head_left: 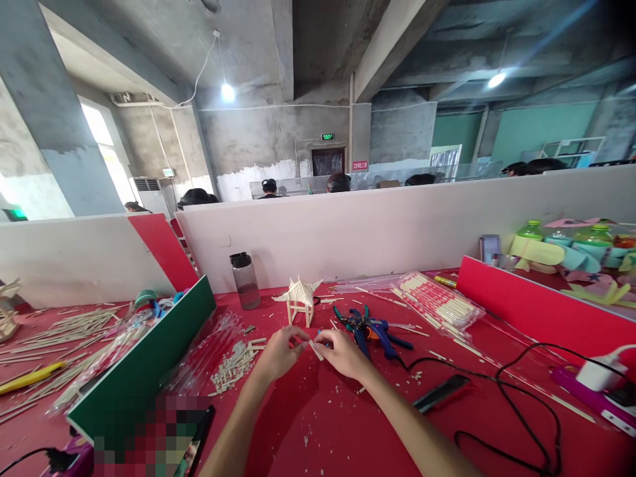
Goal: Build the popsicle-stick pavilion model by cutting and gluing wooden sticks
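My left hand (284, 350) and my right hand (340, 351) are close together over the red table, just in front of a small pavilion model (299, 298) made of pale sticks. The right fingers pinch a short pale stick (316, 350), which slants down toward me. The left fingers are curled near its upper end; whether they hold anything is too small to tell. Cut stick pieces (233, 371) lie in a heap left of my left hand. Pliers (355, 319) and a blue glue gun (380, 334) rest beyond my right hand.
A dark-lidded bottle (246, 283) stands behind at the left. Bagged sticks (437, 301) lie at the back right. A black cable (501, 384) loops near a black-handled tool (442, 392). Green (149, 358) and red (541, 311) dividers flank the table (318, 437).
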Demonstrator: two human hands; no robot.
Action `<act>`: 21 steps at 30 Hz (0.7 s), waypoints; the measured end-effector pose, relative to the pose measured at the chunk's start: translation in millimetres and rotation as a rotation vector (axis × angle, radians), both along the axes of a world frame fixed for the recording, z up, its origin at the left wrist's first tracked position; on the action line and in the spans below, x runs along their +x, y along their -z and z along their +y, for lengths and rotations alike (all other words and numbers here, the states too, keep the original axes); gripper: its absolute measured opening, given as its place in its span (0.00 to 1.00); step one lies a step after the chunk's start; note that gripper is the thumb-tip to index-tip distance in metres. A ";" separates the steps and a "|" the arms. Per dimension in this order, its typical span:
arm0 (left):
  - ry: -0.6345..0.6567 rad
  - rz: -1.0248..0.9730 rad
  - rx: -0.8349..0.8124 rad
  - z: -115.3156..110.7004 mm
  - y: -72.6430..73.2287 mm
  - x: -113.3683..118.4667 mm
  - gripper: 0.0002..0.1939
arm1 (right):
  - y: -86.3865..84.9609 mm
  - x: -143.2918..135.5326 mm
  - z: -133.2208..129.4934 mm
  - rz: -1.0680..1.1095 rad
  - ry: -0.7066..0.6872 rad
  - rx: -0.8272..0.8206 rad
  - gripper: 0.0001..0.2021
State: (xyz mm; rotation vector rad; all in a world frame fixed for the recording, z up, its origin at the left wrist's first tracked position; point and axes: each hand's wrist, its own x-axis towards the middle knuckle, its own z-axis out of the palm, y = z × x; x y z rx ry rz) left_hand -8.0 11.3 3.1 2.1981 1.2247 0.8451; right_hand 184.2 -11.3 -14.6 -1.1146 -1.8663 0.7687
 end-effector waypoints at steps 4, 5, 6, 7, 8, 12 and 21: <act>-0.046 -0.056 0.025 -1.2 -3.6 0.8 0.15 | 1.3 -0.2 0.5 -0.008 -0.003 0.015 0.13; -0.059 -0.069 0.029 -2.0 -4.8 1.2 0.17 | 1.6 -0.3 0.7 -0.010 -0.003 0.016 0.13; -0.068 -0.075 0.031 -2.9 -6.1 1.6 0.18 | 1.7 -0.4 0.8 -0.011 -0.002 0.016 0.13; -0.070 -0.075 0.030 -3.9 -7.2 2.0 0.18 | 1.7 -0.4 0.7 -0.013 0.000 0.017 0.13; -0.067 -0.072 0.028 -4.9 -8.1 2.3 0.17 | 1.4 -0.4 0.5 -0.015 0.002 0.016 0.13; -0.015 -0.043 0.016 -7.3 -8.3 3.4 0.12 | -1.3 -0.6 -1.3 -0.020 -0.002 0.009 0.13; -0.163 0.055 0.024 -8.7 -5.7 7.1 0.08 | -1.1 -1.5 -0.7 -0.029 -0.015 0.004 0.12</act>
